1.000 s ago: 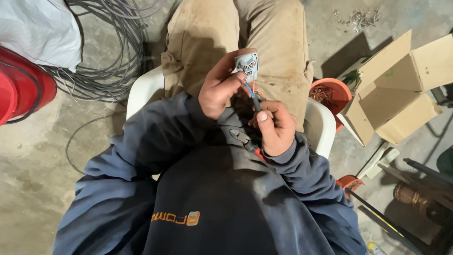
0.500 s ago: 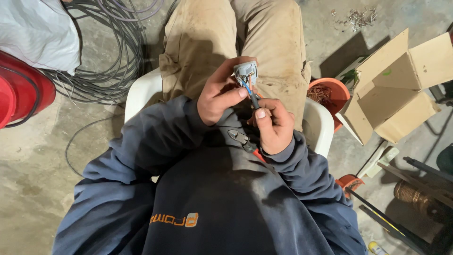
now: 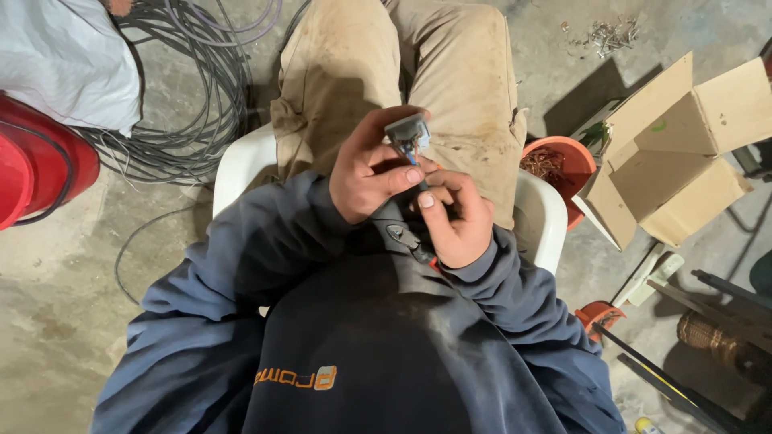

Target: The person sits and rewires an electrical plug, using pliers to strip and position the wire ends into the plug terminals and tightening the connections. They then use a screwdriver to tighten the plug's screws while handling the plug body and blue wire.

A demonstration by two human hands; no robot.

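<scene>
Left grip (image 3: 371,173) clamped on small grey wall socket (image 3: 408,130) w/ coloured wires, frame centre over lap. Right grip (image 3: 452,219) closed on thin tool, tip at wires. Socket likely light, rigid; wires thin, fragile, so hold by housing edges.

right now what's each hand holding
Left hand: closed on a small grey wired fitting.
Right hand: closed on a tool, working at the fitting's wires.
</scene>
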